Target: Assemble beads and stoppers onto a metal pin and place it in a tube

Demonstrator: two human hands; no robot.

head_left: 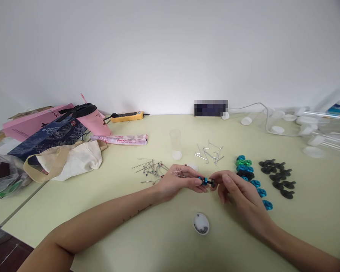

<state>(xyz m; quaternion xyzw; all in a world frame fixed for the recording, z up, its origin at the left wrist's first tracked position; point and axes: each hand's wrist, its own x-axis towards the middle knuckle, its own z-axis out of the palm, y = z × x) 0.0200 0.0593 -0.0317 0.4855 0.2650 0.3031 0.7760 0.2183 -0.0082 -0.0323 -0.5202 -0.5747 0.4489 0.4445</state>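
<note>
My left hand (178, 182) is closed, its thumb and fingers pinching a small blue metal part (204, 181). Thin metal wires (179, 175) stick out across the same palm. A small black piece (212, 183) sits at the right end of the blue part, and the curled fingers of my right hand (239, 189) hold it there. How the two pieces join is too small to make out. Below the hands stands a shallow white dish (201, 223) with tiny grey metal bits. Right of my right hand lie several blue ring-shaped parts (255, 184), a few of them green or black.
Several black winged pieces (277, 175) lie at right. Thin bent metal rods (209, 154) and metal pins (150, 169) are scattered behind the hands, near a clear tube (175, 143). A pink cup (92, 119), cloth bag (70, 160) and yellow power strip (127, 117) stand leftward; clear tubes (328, 117) lie far right.
</note>
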